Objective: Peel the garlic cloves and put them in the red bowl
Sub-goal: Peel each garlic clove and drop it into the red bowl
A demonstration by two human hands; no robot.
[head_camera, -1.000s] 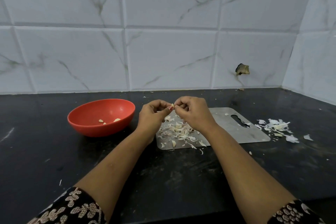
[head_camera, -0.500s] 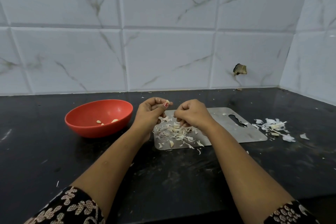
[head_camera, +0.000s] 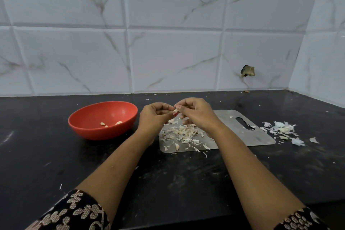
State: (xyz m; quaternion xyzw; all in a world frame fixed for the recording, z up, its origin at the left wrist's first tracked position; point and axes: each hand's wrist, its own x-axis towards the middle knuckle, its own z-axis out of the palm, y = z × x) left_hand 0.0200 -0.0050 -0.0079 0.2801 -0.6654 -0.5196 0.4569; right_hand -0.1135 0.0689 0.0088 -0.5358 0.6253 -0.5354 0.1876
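Note:
My left hand [head_camera: 155, 115] and my right hand [head_camera: 196, 113] meet above the near left part of a steel cutting board [head_camera: 240, 134]. Between their fingertips they pinch one small pale garlic clove [head_camera: 175, 111]. The red bowl [head_camera: 87, 115] stands on the black counter to the left of my left hand, with three peeled cloves [head_camera: 112, 124] lying in its bottom. A heap of garlic skins and cloves [head_camera: 183, 133] lies on the board under my hands.
A second pile of white garlic skins [head_camera: 281, 129] lies on the black counter [head_camera: 46, 155] right of the board. The tiled wall runs along the back and turns at the right corner, with a broken hole [head_camera: 247, 71] in it.
My hands had parted, the right one dipping toward the skin heap; now they are together again and raised, both pinching the clove.

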